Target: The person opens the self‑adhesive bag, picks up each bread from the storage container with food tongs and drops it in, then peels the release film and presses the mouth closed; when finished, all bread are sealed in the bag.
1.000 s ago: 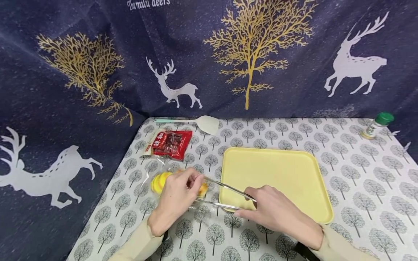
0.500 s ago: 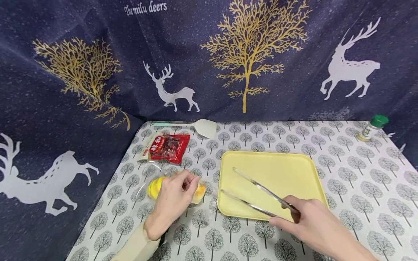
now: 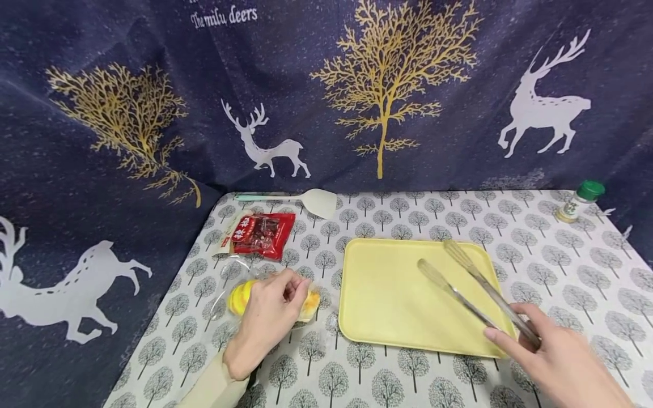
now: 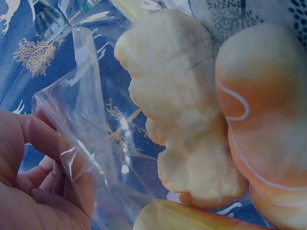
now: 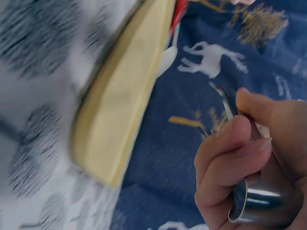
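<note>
My left hand (image 3: pixel 270 311) pinches the edge of a clear plastic bag (image 4: pixel 81 57) at the left of the table. Inside or behind the film, the left wrist view shows a pale bumpy bread roll (image 4: pixel 177 96) beside a rounder browned roll (image 4: pixel 268 115). A yellow piece (image 3: pixel 240 297) pokes out past my hand in the head view, which hides part of the bag. My right hand (image 3: pixel 556 351) grips a pair of metal tongs (image 3: pixel 490 292), their arms spread apart above the right side of the yellow tray (image 3: pixel 382 294). Nothing is between the tong tips.
Behind the bag lies a red snack packet (image 3: pixel 267 232). A spatula (image 3: pixel 318 203) rests at the back edge. At the far right stands a small green-capped shaker bottle (image 3: pixel 579 203). A dark deer-print cloth (image 3: pixel 285 68) hangs behind the table.
My right hand has drawn the tongs away from the bag and rightward across the tray. The left hand keeps its pinch, almost in the same place.
</note>
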The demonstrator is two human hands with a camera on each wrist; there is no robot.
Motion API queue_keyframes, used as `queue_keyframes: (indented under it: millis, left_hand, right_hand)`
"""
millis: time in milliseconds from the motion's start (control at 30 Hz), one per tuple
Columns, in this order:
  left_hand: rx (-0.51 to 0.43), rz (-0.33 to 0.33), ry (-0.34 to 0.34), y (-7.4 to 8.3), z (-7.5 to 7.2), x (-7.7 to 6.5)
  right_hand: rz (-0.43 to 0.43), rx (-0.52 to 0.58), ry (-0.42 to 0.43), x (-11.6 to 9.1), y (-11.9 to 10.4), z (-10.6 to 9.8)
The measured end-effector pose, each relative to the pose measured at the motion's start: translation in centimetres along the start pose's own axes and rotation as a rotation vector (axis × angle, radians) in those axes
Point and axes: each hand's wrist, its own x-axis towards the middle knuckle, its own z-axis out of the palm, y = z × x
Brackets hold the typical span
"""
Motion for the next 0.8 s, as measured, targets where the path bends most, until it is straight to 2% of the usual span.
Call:
queue_keyframes:
  millis: [200, 367, 600, 800]
  left_hand:
    - [-0.01, -0.008, 0.001, 0.0, 0.0, -0.3]
    - [-0.009, 0.014, 0.012, 0.0, 0.0, -0.5]
    - [-0.009, 0.01, 0.012, 0.0, -0.1, -0.6]
    - [-0.007, 0.006, 0.011, 0.1, -0.3, -0.8]
  right_hand:
    - [0.108, 0.006, -0.054, 1.0, 4.0, -0.7]
    - [0.216, -0.021, -0.108, 2.2, 7.5, -1.2]
    - [0.192, -0.032, 0.057, 2.9, 10.3, -1.1]
    - [0.218, -0.045, 0.078, 3.5, 11.5, -1.1]
